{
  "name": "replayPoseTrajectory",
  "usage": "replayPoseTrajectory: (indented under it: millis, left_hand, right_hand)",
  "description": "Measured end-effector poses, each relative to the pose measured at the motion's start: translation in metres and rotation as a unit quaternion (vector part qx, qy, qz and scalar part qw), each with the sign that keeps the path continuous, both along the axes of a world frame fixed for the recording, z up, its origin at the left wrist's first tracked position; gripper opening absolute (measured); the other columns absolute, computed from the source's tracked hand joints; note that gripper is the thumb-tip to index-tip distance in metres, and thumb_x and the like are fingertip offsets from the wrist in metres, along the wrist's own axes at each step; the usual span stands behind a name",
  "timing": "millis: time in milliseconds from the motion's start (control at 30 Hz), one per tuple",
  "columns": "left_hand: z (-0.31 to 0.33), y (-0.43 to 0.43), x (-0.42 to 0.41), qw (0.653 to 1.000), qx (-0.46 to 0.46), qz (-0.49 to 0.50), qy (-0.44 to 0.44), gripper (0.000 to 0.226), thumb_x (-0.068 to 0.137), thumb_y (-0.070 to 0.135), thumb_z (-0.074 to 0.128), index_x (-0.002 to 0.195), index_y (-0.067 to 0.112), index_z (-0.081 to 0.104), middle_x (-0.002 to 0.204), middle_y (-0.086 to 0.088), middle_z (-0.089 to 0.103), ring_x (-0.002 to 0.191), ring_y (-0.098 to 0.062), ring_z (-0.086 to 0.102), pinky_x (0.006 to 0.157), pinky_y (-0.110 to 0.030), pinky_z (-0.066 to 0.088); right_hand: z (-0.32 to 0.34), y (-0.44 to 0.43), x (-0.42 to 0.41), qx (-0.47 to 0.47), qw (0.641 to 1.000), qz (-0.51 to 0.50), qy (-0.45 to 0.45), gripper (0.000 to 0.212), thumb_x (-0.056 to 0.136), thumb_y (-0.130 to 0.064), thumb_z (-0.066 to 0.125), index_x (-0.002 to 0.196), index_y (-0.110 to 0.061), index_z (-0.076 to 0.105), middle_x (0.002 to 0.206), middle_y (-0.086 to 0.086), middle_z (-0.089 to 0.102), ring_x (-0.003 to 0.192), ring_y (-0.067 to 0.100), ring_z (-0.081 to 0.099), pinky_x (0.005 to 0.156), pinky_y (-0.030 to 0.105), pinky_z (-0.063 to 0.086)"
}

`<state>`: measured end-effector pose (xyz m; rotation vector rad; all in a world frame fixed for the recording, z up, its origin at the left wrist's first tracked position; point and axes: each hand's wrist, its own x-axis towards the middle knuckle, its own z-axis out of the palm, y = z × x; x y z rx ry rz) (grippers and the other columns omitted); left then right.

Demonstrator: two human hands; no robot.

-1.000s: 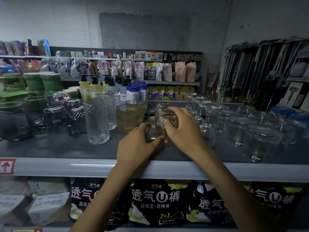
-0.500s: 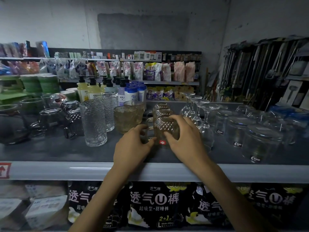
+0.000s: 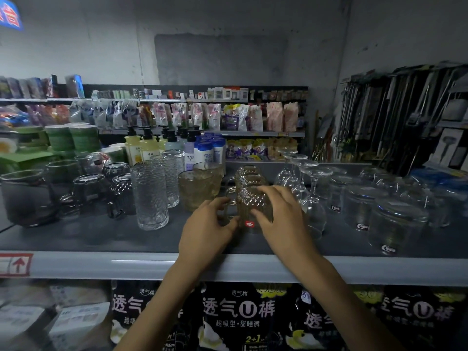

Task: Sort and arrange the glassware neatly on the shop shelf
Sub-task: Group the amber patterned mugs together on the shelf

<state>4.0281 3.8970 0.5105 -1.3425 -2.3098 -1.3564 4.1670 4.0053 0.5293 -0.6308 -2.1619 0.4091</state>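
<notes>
An amber diamond-cut glass mug (image 3: 250,203) with a red sticker stands upside down near the front of the grey shelf (image 3: 101,239), in line with two more like it behind. My right hand (image 3: 281,219) curls over its right side and top. My left hand (image 3: 207,229) holds its handle on the left side. Left of it stand two amber tumblers (image 3: 196,188) and tall clear textured glasses (image 3: 150,196). To the right are upturned wine glasses (image 3: 301,183) and clear upturned jars (image 3: 395,224).
Dark smoky mugs (image 3: 88,191) and a large dark glass jug (image 3: 25,196) fill the shelf's left. Pump bottles (image 3: 141,145) stand behind the glasses. Black packets (image 3: 238,312) hang below the shelf lip. Racks of long utensils (image 3: 395,110) stand at the right.
Both hands have drawn the amber mug slightly toward the shelf's front edge and set it in line with the mugs behind; the camera has tilted a little.
</notes>
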Motion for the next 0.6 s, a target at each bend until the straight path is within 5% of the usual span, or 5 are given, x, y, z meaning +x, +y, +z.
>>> replayPoseTrajectory:
  millis: [200,367,600]
  left_hand:
    - [0.006,-0.009,-0.005,0.998,0.046,-0.017,-0.03,0.041,0.087,0.037,0.075,0.127,0.031,0.067,0.12,0.009,0.065,0.097,-0.005,0.068,0.089,-0.039,0.06]
    - [0.004,-0.054,-0.023,0.998,0.052,0.01,0.045,0.031,0.09,0.045,0.063,0.119,0.035,0.068,0.11,0.017,0.064,0.095,0.001,0.065,0.077,-0.039,0.06]
    - [-0.01,-0.107,-0.051,0.989,-0.001,0.054,0.137,0.037,0.091,0.054,0.048,0.119,0.037,0.065,0.114,0.019,0.062,0.095,-0.014,0.069,0.069,-0.036,0.057]
  right_hand:
    - [0.009,-0.018,0.002,0.032,0.999,-0.028,-0.028,0.051,0.096,-0.02,0.07,0.144,-0.019,0.053,0.15,0.001,0.043,0.133,0.022,0.048,0.105,0.028,0.039]
    - [0.029,-0.04,-0.028,0.137,0.991,0.008,0.008,0.041,0.094,-0.01,0.07,0.134,-0.011,0.062,0.141,0.006,0.055,0.127,0.026,0.055,0.105,0.04,0.048]
    - [0.054,-0.047,-0.127,0.17,0.972,0.07,-0.149,0.052,0.095,-0.022,0.069,0.141,-0.008,0.052,0.14,0.007,0.052,0.132,0.025,0.046,0.11,0.037,0.041]
